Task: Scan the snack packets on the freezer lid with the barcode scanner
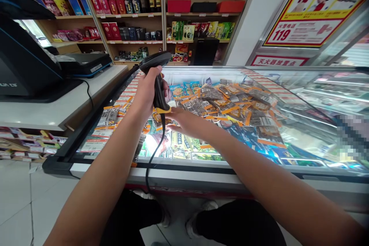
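Observation:
My left hand (147,88) is wrapped round the grip of a black and yellow barcode scanner (159,94), held above a glass-topped chest freezer (196,167). From the scanner's base a black cable hangs over the freezer's front edge. Just right of that base is my right hand (184,120), its visible fingers stretched out and apart; some fingertips are hidden behind the scanner. Small packets with orange edges (108,117) lie to the left on the glass. A larger heap of similar orange-edged packets (230,100) spreads to the right, near blue and green bags (184,144).
On the left, a counter (54,111) carries a black checkout machine (25,57) and a flat scale (83,63). Shelves (129,15) of bottles and boxes line the back. A red and yellow sign (305,27) hangs at the right.

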Tool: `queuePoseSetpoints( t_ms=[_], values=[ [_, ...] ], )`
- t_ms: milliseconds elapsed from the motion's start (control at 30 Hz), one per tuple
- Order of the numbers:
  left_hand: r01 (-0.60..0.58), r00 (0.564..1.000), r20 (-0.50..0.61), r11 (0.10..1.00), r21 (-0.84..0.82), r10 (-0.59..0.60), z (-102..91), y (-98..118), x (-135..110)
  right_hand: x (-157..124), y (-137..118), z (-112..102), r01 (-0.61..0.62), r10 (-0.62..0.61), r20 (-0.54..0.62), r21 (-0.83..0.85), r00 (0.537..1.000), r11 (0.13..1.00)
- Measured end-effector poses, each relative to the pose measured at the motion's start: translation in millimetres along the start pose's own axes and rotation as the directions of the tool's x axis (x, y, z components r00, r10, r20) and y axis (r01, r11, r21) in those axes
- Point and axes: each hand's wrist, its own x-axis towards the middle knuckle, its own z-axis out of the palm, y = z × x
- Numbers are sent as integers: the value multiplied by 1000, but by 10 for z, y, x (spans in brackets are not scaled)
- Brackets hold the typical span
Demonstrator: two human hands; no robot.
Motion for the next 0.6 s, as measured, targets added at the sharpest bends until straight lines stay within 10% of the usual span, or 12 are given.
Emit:
queuePoseSetpoints(
  t_ms=[267,600],
  values=[
    [-14,1000,28,999,29,13,-4,21,-38,-22,173,-303,-204,252,-371,165,894,965],
    [-49,877,477,975,215,-61,48,-28,-119,-78,395,-505,-226,458,-593,424,662,877]
  ],
)
